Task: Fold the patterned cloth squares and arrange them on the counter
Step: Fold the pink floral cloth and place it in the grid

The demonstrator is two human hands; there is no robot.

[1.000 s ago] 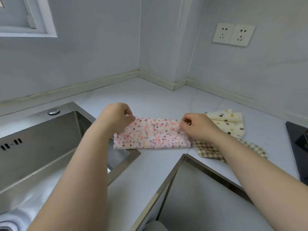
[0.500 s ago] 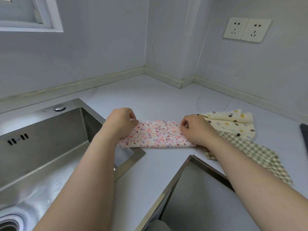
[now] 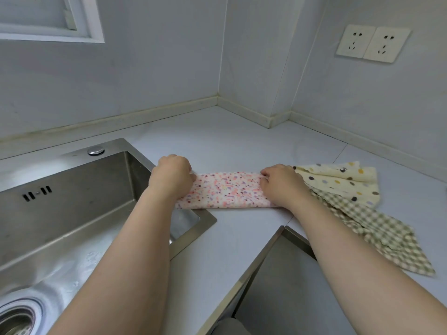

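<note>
Both bare forearms reach from the near edge toward the far middle, one on each side, drawing slightly closer together. The left hand (image 3: 173, 176) lies knuckles up, its fingers curled and pinching the left end of the pink speckled cloth (image 3: 227, 191). The right hand (image 3: 281, 183), also knuckles up, pinches the cloth's right end with curled fingertips. The two hands are apart and level.

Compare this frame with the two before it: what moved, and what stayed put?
Very little moved. The left hand and right hand keep pinching the far corners of the folded pink speckled cloth, which now looks slightly flatter on the counter. Mostly the head camera shifted, showing more of the checked cloth. It and the dotted cream cloth stay heaped to the right, unfolded.
</note>
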